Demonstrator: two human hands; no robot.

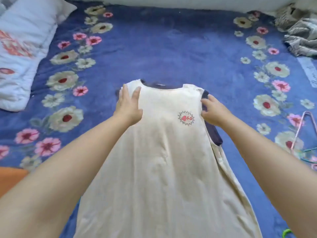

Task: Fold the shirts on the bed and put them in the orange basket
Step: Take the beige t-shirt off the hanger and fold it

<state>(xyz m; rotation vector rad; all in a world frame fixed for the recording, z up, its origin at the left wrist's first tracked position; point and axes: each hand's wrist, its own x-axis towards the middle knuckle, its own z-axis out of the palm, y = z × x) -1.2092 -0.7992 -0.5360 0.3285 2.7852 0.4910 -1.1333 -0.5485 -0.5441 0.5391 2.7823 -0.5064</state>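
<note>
A cream shirt [163,152] with dark navy collar and sleeves and a small red badge on the chest lies flat, front up, on the blue flowered bedspread [171,48], collar pointing away from me. My left hand [128,103] rests flat with straight fingers on the shirt's left shoulder. My right hand [212,110] is at the right shoulder, its fingers curled on the navy sleeve [214,134], which is tucked in along the shirt's side. A corner of the orange basket [10,179] shows at the left edge.
A white quilted pillow [22,54] lies at the far left. A heap of grey striped clothes [298,33] sits at the far right corner. Pink and green hangers [307,134] lie at the right edge of the bed.
</note>
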